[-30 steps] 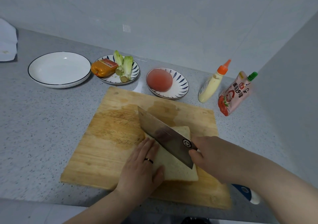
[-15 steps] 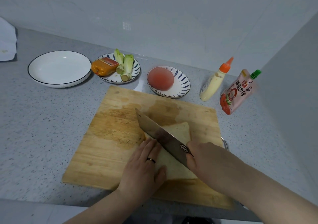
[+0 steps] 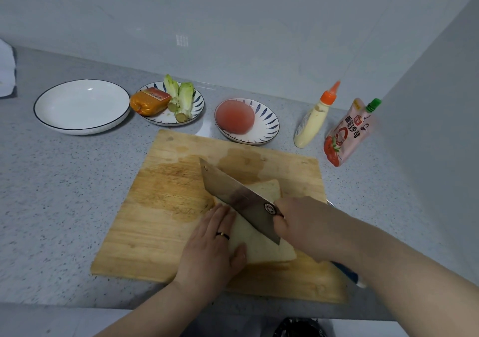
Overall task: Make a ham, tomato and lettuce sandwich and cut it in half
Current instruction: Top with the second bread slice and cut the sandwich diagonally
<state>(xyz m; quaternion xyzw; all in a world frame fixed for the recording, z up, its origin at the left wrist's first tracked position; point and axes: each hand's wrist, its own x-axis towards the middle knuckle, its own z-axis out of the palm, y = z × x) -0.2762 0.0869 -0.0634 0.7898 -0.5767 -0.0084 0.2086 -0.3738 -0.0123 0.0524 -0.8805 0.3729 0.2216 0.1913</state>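
- The step in hand is the last one, cutting the sandwich (image 3: 261,251) in half. It lies on the near right part of the wooden cutting board (image 3: 160,207), and only its top slice of bread shows; the filling cannot be seen from here.
- The left hand (image 3: 210,246) lies flat on the sandwich's left side, fingers straight and pressing down, with the thumb against the near edge.
- The right hand (image 3: 303,222) is curled tight round the handle of the cleaver (image 3: 233,196). The blade runs diagonally across the bread, from the far left corner towards the near right.
- How deep the edge sits in the bread cannot be told, so I judge the cut begun but not finished.
- The next move calls for steady downward pressure along that diagonal. The left fingertips, which lie just beside the blade, must keep clear of it. The bread looks soft and may squash rather than part.
- On the far side of the counter stand a bare white plate (image 3: 81,106), a packet of ham (image 3: 150,100) sharing a patterned plate with lettuce (image 3: 185,98), a tomato (image 3: 235,117) on another plate, a mayonnaise bottle (image 3: 313,119) and a ketchup pouch (image 3: 347,134).
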